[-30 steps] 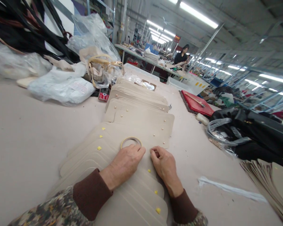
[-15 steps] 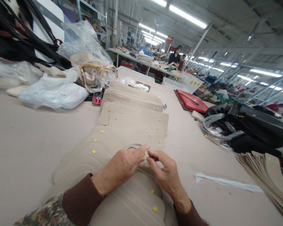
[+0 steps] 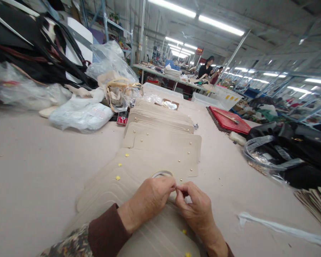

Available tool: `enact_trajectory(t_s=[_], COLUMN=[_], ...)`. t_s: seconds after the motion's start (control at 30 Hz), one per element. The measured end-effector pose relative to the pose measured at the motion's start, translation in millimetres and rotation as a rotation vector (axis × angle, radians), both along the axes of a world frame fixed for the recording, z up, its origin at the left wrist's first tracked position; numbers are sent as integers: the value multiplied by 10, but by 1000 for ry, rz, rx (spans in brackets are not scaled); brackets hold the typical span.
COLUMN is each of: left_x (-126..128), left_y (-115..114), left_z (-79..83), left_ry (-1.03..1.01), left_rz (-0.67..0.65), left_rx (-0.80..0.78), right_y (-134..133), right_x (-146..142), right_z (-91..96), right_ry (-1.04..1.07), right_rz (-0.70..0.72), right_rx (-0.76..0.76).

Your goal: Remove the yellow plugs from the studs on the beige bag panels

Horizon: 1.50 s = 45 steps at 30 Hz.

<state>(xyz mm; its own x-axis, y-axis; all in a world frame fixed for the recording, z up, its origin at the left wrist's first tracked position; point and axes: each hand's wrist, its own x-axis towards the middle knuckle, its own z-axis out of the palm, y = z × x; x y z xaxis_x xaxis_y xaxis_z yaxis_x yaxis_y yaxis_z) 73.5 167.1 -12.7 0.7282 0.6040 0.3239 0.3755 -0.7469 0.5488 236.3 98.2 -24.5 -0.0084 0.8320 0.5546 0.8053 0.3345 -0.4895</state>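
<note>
My left hand (image 3: pixel 156 194) is closed in a pinch, its fingertips meeting those of my right hand (image 3: pixel 195 203), which pinches too. What they hold between them is too small to make out. Just behind my left hand lies a ring-shaped roll (image 3: pixel 163 173), probably tape, mostly hidden by the fingers. Under both hands spread overlapping beige panels (image 3: pixel 104 185) with small yellow tabs (image 3: pixel 118 178) on them. Beyond, a fanned row of beige panels (image 3: pixel 166 141) carries small metal studs.
Plastic-wrapped bundles (image 3: pixel 81 112) and black bags lie at the left. To the right are a red board (image 3: pixel 228 119) with a stick on it, a black bag (image 3: pixel 307 153), a white strip (image 3: pixel 280 228) and stacked beige pieces (image 3: pixel 317 207). People work at a far table.
My fingertips, apart before, have come together in a pinch. The left fingers have curled in. The view has shifted, so the whole scene sits further right and slightly lower.
</note>
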Motion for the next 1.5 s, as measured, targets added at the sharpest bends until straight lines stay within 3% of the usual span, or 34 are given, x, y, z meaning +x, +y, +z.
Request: enact_trajectory(t_s=[0.23, 0.33, 0.43, 0.53, 0.63, 0.97, 1.17, 1.3, 1.5], left_x=[52, 49, 51, 73, 96, 79, 65, 63, 55], left_y=[-34, -38, -6, 33, 47, 40, 39, 32, 24], left_z=[-45, -45, -68, -87, -80, -62, -48, -42, -61], left_ry=[-121, -129, 64, 346, 461, 464, 486, 495, 483], left_rz=[-11, 16, 67, 92, 70, 50, 65, 73, 60], left_rx=[226, 233, 241, 236, 203, 143, 135, 125, 135], right_y=[74, 148, 192, 217, 254, 432, 369, 254, 270], right_x=[-29, 157, 395, 523, 519, 420, 449, 486, 338], right_z=[54, 23, -22, -69, -112, -104, -102, -149, -119], right_ry=[662, 788, 830, 796, 740, 328, 436, 465, 86], right_rz=[-149, -271, -274, -222, -216, -258, -348, -286, -356], right_rx=[-420, -476, -591, -657, -681, -659, -681, -640, -492])
